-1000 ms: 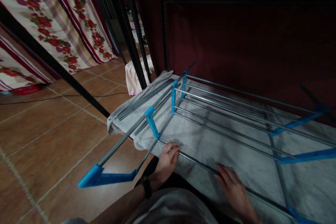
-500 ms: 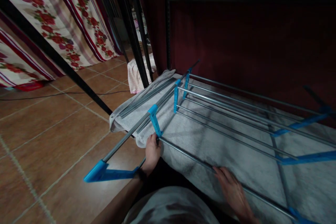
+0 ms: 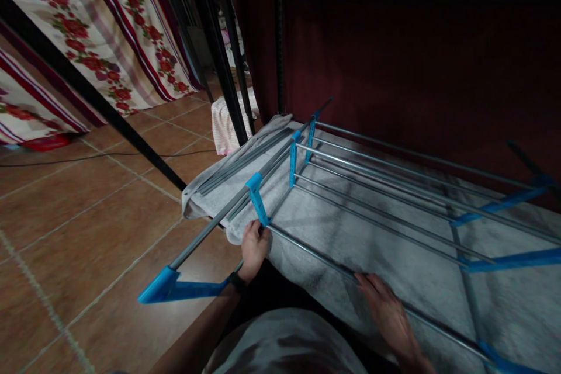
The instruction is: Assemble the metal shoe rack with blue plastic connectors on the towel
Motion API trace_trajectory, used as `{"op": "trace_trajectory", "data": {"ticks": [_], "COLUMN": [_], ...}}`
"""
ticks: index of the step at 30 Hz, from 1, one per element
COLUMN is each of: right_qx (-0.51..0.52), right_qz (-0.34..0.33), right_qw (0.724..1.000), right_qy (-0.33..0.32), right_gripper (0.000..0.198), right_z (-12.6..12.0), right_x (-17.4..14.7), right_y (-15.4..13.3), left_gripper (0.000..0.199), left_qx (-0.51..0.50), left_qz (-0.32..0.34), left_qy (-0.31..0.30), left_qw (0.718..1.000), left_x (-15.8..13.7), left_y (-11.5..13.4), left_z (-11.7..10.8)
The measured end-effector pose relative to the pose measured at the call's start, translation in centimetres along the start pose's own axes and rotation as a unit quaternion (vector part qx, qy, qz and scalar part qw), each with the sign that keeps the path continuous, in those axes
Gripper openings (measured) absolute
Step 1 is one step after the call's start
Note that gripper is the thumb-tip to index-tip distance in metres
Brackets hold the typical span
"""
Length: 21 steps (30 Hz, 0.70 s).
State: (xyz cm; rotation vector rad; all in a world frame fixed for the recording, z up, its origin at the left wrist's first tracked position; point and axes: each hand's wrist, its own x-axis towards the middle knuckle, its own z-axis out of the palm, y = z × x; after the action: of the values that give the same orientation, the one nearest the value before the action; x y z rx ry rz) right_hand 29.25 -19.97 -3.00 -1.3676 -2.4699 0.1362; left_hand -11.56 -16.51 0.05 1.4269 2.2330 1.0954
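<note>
Closest in: left hand (image 3: pixel 254 248) at about 7 o'clock has its fingers curled round the thin side bar (image 3: pixel 239 267), right by a blue bracket (image 3: pixel 257 201). Right hand (image 3: pixel 390 310), around 5 o'clock, lies over the long front tube (image 3: pixel 311 250); thumb's out of sight, so can't tell if it's really grasping or just resting there.

Both bits belong to the tube frame (image 3: pixel 368 170), which sits over the grey cloth (image 3: pixel 319 225) and runs from the middle out to 3 o'clock. My guess: light for its length, stiff along the tubes, slick on bare metal, with the plastic joints being the fragile part. I'd take hold of the tubes close to the brackets, one hand well apart from the other, and not yank on the plastic.

Watch the blue corner (image 3: pixel 162 286) poking out past the cloth at 8 o'clock; it'd snag easily. Loose rods (image 3: pixel 245 163) lie on the cloth toward 11. Past that, a black pole (image 3: pixel 100 102) slants across 10 o'clock, so not much swing room there. Farther off, dark red fabric (image 3: pixel 394 76) backs everything at 1 o'clock, and a flowery curtain (image 3: pixel 131 17) hangs at 10.
</note>
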Motion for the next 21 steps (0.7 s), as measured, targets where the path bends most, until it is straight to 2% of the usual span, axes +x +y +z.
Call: {"op": "trace_trajectory", "data": {"ticks": [8, 21], "right_qx": [-0.025, -0.04], "right_qz": [-0.01, -0.016], "right_qw": [0.999, 0.999], "right_qy": [-0.03, -0.011], "right_gripper": [0.041, 0.04], "right_z": [-0.34, -0.22], "right_x": [0.34, 0.6], "right_y": [0.04, -0.35], "left_gripper": [0.014, 0.029], "left_qx": [-0.009, -0.044], "left_qz": [-0.003, 0.017], "left_qy": [0.011, 0.004], "left_qw": [1.0, 0.999], "left_x": [0.1, -0.22], "left_y": [-0.13, -0.29], "left_z": [0.08, -0.3]}}
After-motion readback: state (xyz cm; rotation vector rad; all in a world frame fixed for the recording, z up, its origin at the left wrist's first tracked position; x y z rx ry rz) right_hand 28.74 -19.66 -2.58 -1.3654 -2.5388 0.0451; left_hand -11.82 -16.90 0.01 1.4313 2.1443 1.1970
